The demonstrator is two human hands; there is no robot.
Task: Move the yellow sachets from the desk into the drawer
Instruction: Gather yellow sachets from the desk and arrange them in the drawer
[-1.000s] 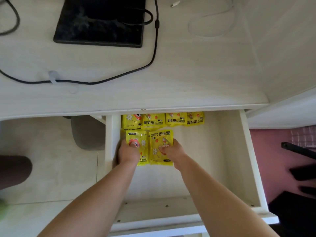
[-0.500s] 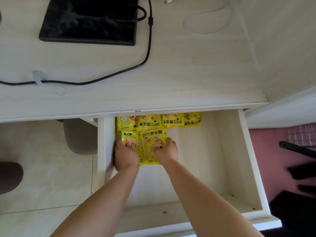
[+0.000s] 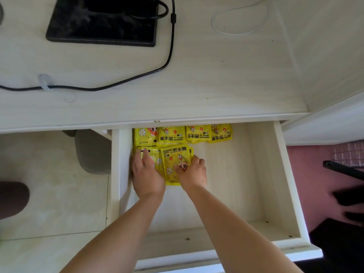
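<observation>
The white drawer (image 3: 283, 174) stands pulled out under the desk (image 3: 197, 85). Several yellow sachets (image 3: 199, 133) lie in a row along its back, partly under the desk edge. In front of them at the left lie two more sachets. My left hand (image 3: 146, 174) rests flat on the left sachet (image 3: 155, 156), fingers spread, beside the drawer's left wall. My right hand (image 3: 194, 170) presses its fingertips on the right sachet (image 3: 175, 158), which overlaps the left one. No sachet shows on the desk top.
On the desk lie a black flat device (image 3: 102, 20), a black cable (image 3: 169, 56) and a white cable (image 3: 240, 22). A grey stool (image 3: 92, 152) stands on the floor at the left. Dark furniture (image 3: 342, 170) is at the right. The drawer's right half is bare.
Both hands have slid the two front sachets toward the back left of the drawer, close to the back row. My left hand has flattened onto its sachet.
</observation>
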